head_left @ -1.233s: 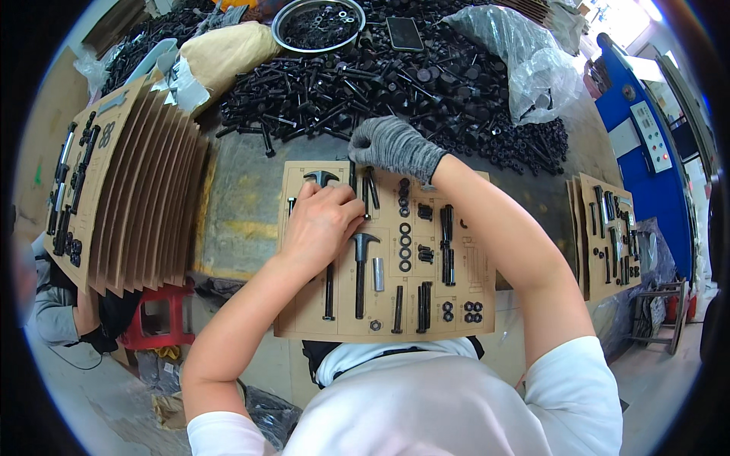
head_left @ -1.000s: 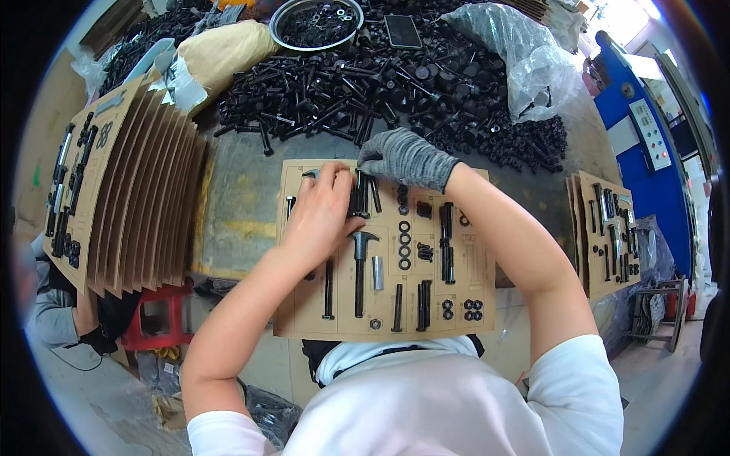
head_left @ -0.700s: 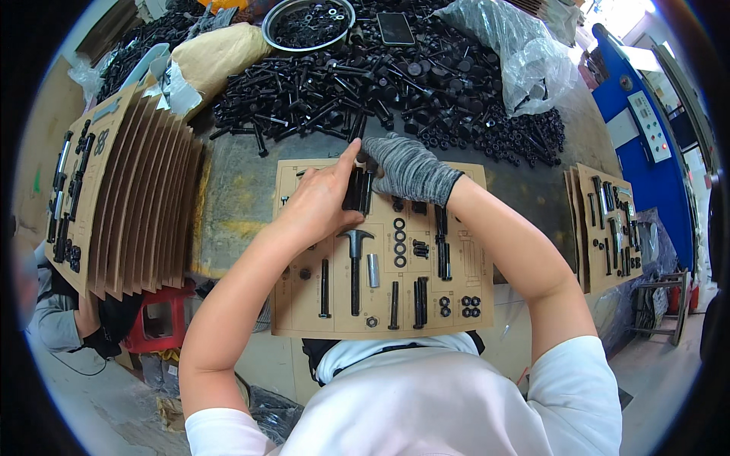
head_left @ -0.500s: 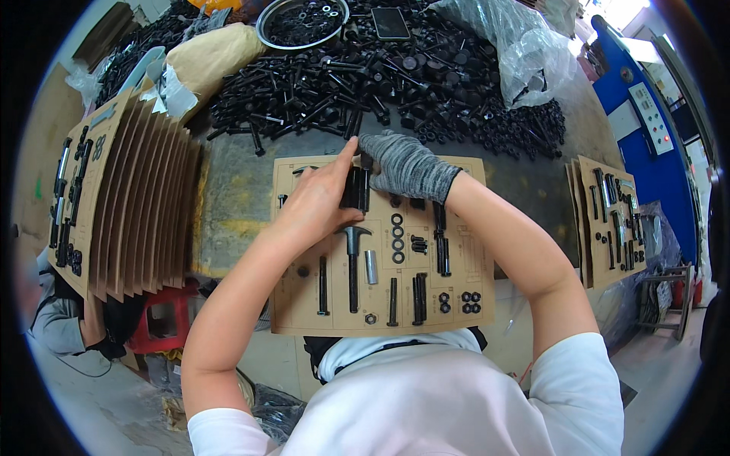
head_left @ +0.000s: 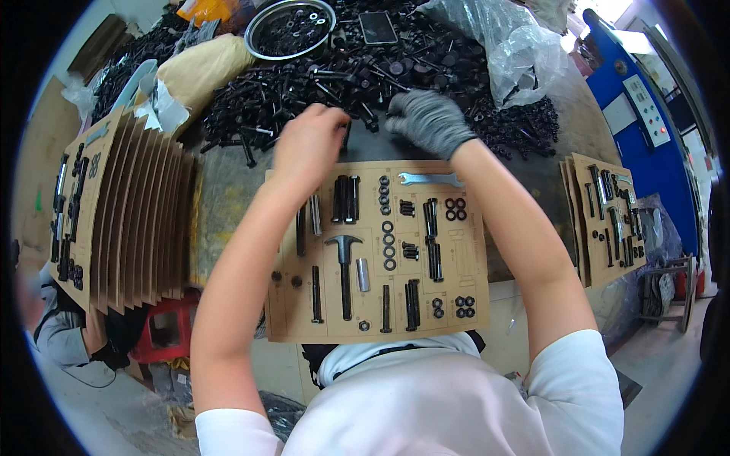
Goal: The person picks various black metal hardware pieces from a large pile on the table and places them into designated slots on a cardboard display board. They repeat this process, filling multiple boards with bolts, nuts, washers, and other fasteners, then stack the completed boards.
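Note:
A brown cardboard sheet (head_left: 304, 327) lies before me with black hardware set out on it. Beyond its far edge, my bare left hand (head_left: 312, 140) is closed, a dark bolt (head_left: 347, 138) showing below its fingertips. My right hand (head_left: 433, 121), in a grey knit glove, is at the near edge of the bolt pile (head_left: 304, 99), fingers slightly apart and nothing visible between them. On the sheet are three thick bolts (head_left: 346, 199), a T-shaped black part (head_left: 345, 273), a silver tube (head_left: 363, 275), rings (head_left: 389, 245), nuts (head_left: 455, 209) and a pale wrench (head_left: 430, 179).
Filled cardboard sheets (head_left: 144, 220) stand in a row at left, others (head_left: 608, 209) at right. A metal bowl of washers (head_left: 289, 30), a phone (head_left: 378, 28), a paper sack (head_left: 201, 72) and clear plastic (head_left: 525, 64) lie around the pile. A blue machine (head_left: 646, 114) stands far right.
Both hands have moved away from the sheet toward the pile, the left going up and left, the right going up and right. The three thick bolts and the wrench are now uncovered.

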Tool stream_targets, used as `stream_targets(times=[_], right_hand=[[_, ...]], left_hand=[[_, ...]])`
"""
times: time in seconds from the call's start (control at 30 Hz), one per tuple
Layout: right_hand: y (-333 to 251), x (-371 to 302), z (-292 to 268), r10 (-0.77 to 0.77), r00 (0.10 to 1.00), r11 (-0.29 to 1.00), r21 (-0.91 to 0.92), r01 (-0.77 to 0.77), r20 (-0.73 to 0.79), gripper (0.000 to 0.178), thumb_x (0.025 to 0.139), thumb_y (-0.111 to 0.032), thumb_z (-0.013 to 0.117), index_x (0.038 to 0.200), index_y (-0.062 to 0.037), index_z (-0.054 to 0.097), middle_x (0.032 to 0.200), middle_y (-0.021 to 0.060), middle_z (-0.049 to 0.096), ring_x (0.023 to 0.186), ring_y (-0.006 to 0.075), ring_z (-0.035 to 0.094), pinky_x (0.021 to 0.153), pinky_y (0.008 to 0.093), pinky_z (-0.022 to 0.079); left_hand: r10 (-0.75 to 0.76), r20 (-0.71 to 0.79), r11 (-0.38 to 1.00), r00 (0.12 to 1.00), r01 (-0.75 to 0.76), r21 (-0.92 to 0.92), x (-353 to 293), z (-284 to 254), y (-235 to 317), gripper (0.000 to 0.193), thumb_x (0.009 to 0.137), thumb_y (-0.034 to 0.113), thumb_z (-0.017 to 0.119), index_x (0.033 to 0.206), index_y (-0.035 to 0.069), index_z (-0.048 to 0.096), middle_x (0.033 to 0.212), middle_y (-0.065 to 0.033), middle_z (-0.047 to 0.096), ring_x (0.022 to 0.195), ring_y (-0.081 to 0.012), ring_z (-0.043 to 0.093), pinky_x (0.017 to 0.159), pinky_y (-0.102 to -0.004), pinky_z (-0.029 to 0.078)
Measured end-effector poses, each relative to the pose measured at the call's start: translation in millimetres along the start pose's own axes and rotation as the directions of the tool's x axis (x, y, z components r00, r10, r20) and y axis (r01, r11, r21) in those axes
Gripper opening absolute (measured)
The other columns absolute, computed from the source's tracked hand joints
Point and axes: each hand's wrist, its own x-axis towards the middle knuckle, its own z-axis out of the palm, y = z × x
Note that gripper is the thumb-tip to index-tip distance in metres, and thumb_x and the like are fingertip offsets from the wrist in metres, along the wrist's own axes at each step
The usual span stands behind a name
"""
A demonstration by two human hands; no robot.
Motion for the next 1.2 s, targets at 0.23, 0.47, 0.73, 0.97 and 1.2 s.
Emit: stream_targets(times=[0.23,0.47,0.73,0.97,1.2], right_hand=[[26.9,-21.3,2.7,-0.006,0.998,0.826,0.562,0.043,-0.067,0.032,0.085,-0.031,0.067,0.108,-0.0075,0.068,0.100,0.0113,0.071,0.091,0.0228,0.069,0.083,0.0370,0.054],[54.6,-166.7,-45.7,0.327,0.944,0.667,0.700,-0.255,0.032,0.028,0.083,-0.015,0.073,0.108,-0.0048,0.067,0.094,0.0058,0.070,0.085,0.0125,0.064,0.080,0.0279,0.053],[58.2,-228.0,29.2,0.554,0.818,0.619,0.733,-0.282,-0.153,0.025,0.081,-0.007,0.073,0.106,-0.0049,0.068,0.098,0.0082,0.068,0.089,0.0161,0.066,0.081,0.0291,0.054],[55.4,-249.7,32.1,0.558,0.819,0.550,0.799,-0.243,-0.135,0.028,0.080,-0.007,0.075,0.107,-0.0054,0.069,0.099,0.0077,0.067,0.084,0.0132,0.063,0.079,0.0271,0.054],[35.8,-292.2,23.6,0.434,0.894,0.494,0.860,-0.128,-0.116,0.029,0.078,-0.011,0.078,0.106,-0.0098,0.068,0.089,0.0028,0.066,0.079,0.0139,0.061,0.077,0.0285,0.052]], left_hand=[[0.150,0.047,0.915,0.988,-0.157,0.372,49.6,78.7,0.5,0.019,0.083,0.009,0.059,0.098,0.013,0.070,0.099,-0.0083,0.059,0.096,-0.0265,0.059,0.079,-0.0372,0.053],[0.200,-0.080,0.977,0.977,-0.193,0.087,63.7,67.4,19.2,0.016,0.083,0.009,0.062,0.098,0.010,0.068,0.096,-0.0077,0.063,0.095,-0.0273,0.062,0.079,-0.0394,0.052],[0.236,-0.042,0.971,0.971,-0.234,0.047,77.5,103.4,77.6,0.022,0.079,0.019,0.074,0.098,0.010,0.068,0.095,-0.0083,0.065,0.097,-0.0281,0.062,0.081,-0.0393,0.051],[0.029,0.005,1.000,1.000,-0.029,-0.005,72.3,85.9,85.0,0.022,0.082,0.015,0.070,0.103,0.008,0.067,0.101,-0.0119,0.063,0.092,-0.0309,0.063,0.081,-0.0404,0.052],[0.255,0.303,0.793,0.918,-0.019,-0.609,2.6,29.0,127.4,0.027,0.086,-0.004,0.063,0.111,0.006,0.067,0.102,-0.0093,0.069,0.088,-0.0170,0.066,0.080,-0.0303,0.052]])
